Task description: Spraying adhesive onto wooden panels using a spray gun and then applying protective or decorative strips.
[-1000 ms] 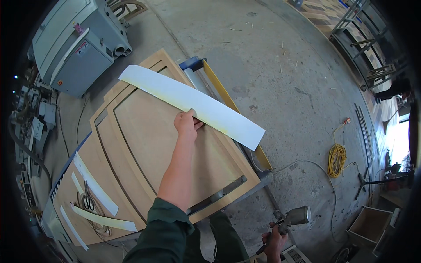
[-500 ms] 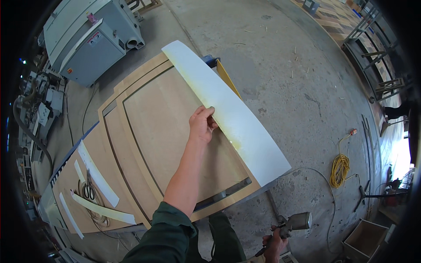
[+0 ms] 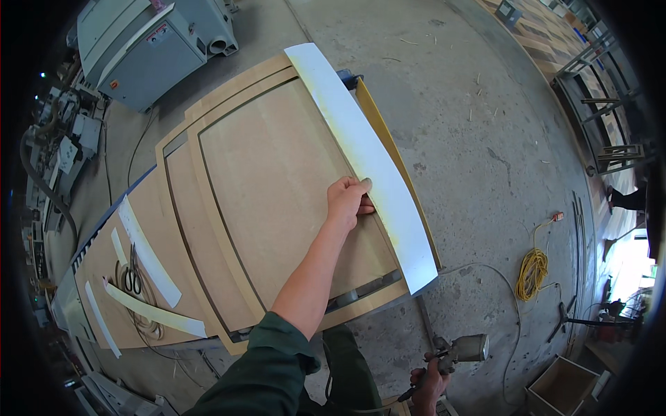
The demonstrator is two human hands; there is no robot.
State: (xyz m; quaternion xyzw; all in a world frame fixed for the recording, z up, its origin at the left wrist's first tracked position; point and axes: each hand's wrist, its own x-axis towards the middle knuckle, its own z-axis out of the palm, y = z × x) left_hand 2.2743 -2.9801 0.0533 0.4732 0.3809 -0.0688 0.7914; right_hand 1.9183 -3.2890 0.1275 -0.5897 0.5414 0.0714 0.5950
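My left hand (image 3: pixel 347 201) pinches the left edge of a long white strip (image 3: pixel 378 159) with yellowish staining along that edge. The strip lies along the right side of a wooden frame (image 3: pixel 365 308) on the worktable. Below and to the right, my right hand (image 3: pixel 430 383) is wrapped round the handle of a spray gun (image 3: pixel 468 348) with a metal cup. The gun is held beside the table, over the floor. A large wooden panel (image 3: pixel 270 159) shows inside the frame, left of the strip.
Narrower white strips (image 3: pixel 149 253), black-handled scissors (image 3: pixel 132 277) and coiled cord (image 3: pixel 149 326) lie at the table's left. A yellow edge (image 3: pixel 388 145) runs beyond the strip. The floor holds a hose (image 3: pixel 517 326), a yellow cable coil (image 3: pixel 531 274) and an open box (image 3: pixel 565 385). A grey machine (image 3: pixel 156 59) stands far left.
My left hand has moved right with the strip's edge. The strip now looks narrower and more tilted, baring more of the yellow edge. My right hand still holds the spray gun.
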